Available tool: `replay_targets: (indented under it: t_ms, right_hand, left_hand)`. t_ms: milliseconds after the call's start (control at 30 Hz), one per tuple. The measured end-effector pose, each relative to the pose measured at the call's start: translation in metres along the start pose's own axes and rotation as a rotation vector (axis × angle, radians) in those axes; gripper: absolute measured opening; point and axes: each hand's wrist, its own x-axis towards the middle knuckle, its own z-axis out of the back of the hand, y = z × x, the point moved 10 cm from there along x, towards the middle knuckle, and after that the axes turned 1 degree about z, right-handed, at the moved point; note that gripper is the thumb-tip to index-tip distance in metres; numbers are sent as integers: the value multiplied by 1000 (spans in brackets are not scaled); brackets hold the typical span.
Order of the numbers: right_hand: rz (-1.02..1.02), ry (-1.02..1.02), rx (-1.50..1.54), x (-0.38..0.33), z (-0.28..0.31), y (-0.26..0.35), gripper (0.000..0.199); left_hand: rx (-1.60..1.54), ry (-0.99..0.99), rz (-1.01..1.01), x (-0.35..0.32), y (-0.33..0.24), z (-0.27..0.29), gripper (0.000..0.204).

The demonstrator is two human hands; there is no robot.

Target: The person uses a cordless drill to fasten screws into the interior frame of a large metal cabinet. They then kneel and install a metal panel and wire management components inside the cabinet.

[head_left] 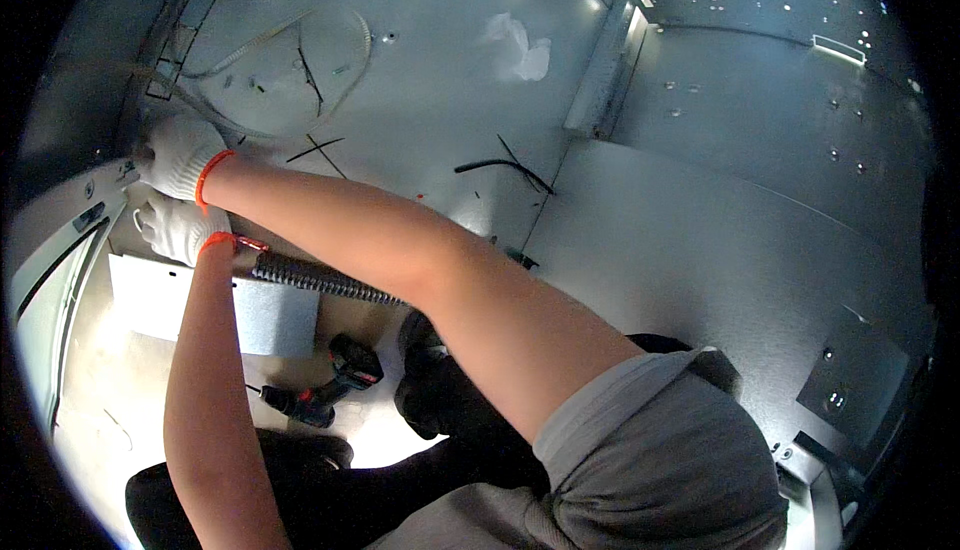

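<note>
Both hands wear white knit gloves with orange cuffs and are close together at the left, by the metal frame edge (70, 200). My right hand (180, 157) is the farther one, reaching across, its fingers curled against the frame; what they hold is hidden. Just nearer, my left hand (177, 232) has its fingers bent and closed, and I cannot make out what is in them. A black corrugated conduit (325, 280) runs rightward from beside the left wrist, beneath my right forearm. Close to its left end is a small red piece (250, 242), partly hidden by the glove.
A black cordless drill (325, 382) lies on the floor near my legs, beside a pale flat sheet (270, 318). Black cable scraps (505, 165) and a coiled clear tube (355, 70) lie on the grey metal panel (420, 100). A metal bracket (608, 65) rises farther right.
</note>
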Motion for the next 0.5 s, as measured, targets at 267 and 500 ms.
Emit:
replay_targets:
  t_ms: [267,500]
  right_hand:
    - [44,903,-40,-39,51,31,48]
    - [563,216,-632,54,218,-47,37]
  left_hand:
    - [26,4,28,-2,-1,0,50]
    - [71,175,67,1,-5,-8,60]
